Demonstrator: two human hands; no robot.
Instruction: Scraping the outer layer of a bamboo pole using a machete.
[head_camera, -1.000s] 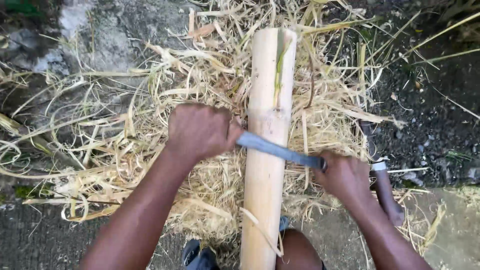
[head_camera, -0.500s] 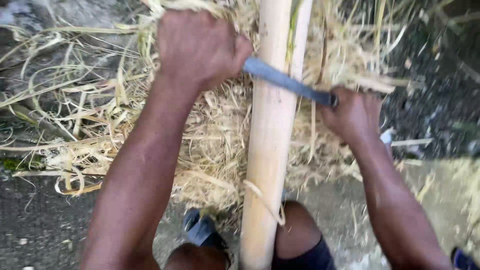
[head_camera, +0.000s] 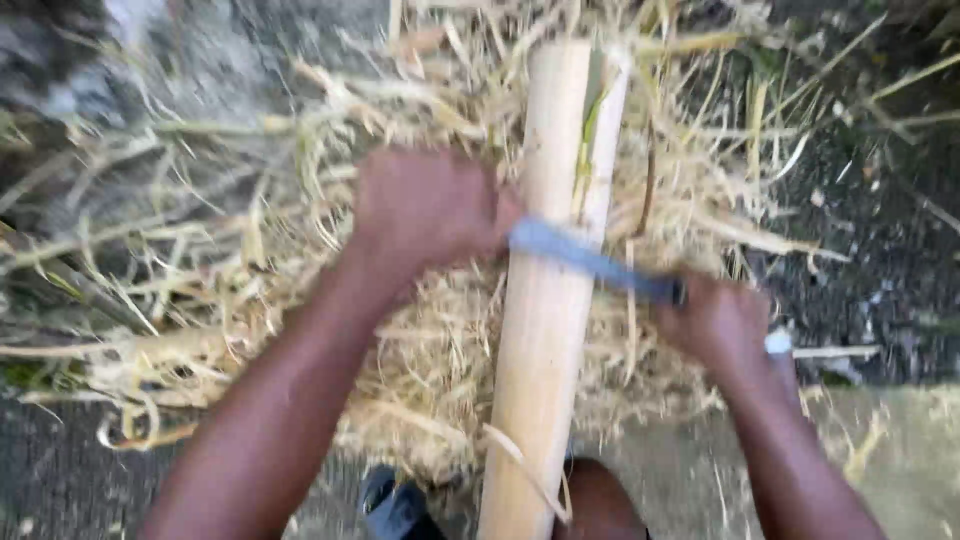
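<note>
A blade (head_camera: 590, 262) is gripped at both ends by the left hand (head_camera: 425, 210) and right hand (head_camera: 722, 322), fingers clamped, across a pale pole (head_camera: 545, 320) lying over shavings (head_camera: 430, 360). A slip could cut the knee (head_camera: 600, 500).

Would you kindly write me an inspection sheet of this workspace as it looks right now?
Surface: dark, gritty ground, mostly buried under shavings.
Job's things: pale stripped pole runs away from the person; grey blade lies across it.
Clutter: heap of straw-coloured shavings on both sides of the pole.
Grippers: left hand grips the blade's left end; right hand grips its right end, a handle end sticking out beyond it.
Cables: nothing seen.
Surroundings: dark shoe at the pole's near end; picture is motion-blurred.
</note>
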